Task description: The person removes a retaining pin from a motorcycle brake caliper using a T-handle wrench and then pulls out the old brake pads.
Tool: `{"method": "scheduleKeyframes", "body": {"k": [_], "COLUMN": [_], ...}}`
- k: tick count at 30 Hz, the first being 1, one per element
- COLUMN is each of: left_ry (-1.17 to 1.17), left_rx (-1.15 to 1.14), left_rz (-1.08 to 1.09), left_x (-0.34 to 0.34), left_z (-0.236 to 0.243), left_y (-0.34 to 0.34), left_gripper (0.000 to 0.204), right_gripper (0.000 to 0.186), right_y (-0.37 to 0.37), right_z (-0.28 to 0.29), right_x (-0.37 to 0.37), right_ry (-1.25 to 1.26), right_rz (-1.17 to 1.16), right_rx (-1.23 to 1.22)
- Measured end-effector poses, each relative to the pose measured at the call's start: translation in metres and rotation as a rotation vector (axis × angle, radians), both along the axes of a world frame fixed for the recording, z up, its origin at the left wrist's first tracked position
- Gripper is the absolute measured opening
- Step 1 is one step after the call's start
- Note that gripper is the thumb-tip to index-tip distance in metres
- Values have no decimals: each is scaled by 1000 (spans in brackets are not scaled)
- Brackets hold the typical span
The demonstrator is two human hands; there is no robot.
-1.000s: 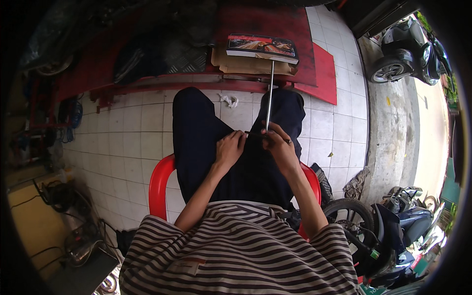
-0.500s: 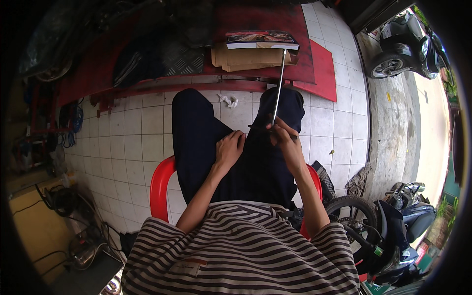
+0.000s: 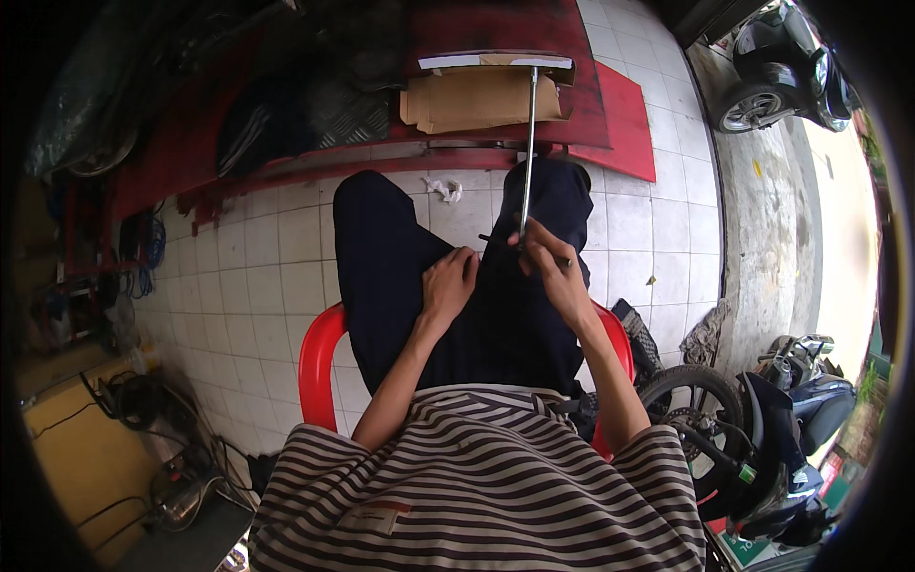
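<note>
My right hand is closed around the dark crossbar of a T-handle wrench, above my right thigh. The long silver shaft points away from me, and its far end meets the lower edge of a printed box lid or booklet. That piece stands tilted, nearly edge-on, so its white edge shows. In front of it lies a brown cardboard piece on the red bench. My left hand rests on my left thigh with its fingers loosely laid down, holding nothing.
A red metal bench stretches across in front of my knees. White tissue lies on the tiled floor. I sit on a red plastic chair. A motorbike stands at my right, another farther off, and cables at left.
The printed piece has tipped up, from showing its picture side to nearly edge-on. The wrench has shifted slightly left and away with my right hand. My left hand stays resting.
</note>
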State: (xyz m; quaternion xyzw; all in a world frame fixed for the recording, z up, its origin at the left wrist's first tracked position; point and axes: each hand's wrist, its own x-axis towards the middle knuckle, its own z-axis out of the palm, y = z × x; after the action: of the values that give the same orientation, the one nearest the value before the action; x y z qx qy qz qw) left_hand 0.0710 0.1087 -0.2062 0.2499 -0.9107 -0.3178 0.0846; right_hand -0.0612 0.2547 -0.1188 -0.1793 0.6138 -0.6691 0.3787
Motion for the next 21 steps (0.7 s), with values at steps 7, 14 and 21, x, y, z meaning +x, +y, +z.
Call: {"method": "scheduleKeyframes", "body": {"k": [7, 14, 21], "left_ry": [0, 1, -7], "left_rx": [19, 20, 21], "left_rz": [20, -2, 1], "left_x": [1, -1, 0], "left_z": [-8, -2, -1], "left_y": [0, 1, 0], "left_gripper": [17, 14, 15], "right_gripper": [43, 45, 47], "right_y": [2, 2, 1], "right_z": [-6, -8, -6], "right_x": [-2, 0, 1], "right_ry": [38, 101, 115], "right_rz": [52, 7, 0], "right_rx": [6, 13, 34]}}
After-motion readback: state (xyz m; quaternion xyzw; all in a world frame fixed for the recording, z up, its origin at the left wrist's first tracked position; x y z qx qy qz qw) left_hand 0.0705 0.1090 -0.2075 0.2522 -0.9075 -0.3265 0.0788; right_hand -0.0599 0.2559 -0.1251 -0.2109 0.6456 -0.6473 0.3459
